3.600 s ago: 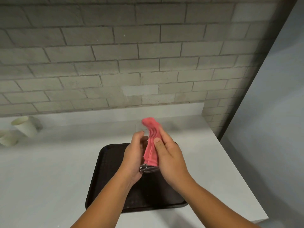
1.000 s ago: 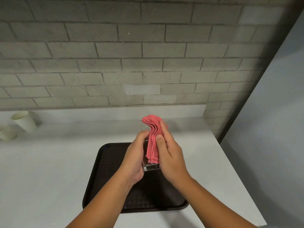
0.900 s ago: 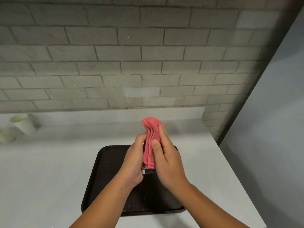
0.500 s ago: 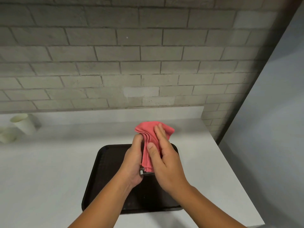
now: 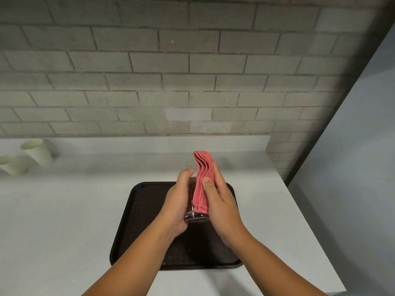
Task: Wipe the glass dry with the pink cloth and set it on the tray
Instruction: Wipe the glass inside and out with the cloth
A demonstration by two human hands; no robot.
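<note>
hands [image 5: 179,201] press folded pink cloth [image 5: 202,182] against clear glass [image 5: 195,217].

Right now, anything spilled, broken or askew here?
Nothing stands out. Left hand grips the glass over the tray; right hand holds the pink cloth against it. Paper cups far left look tilted, probably lens distortion.

Bare tray [image 5: 145,221] below; cups [image 5: 37,153] far left
</note>
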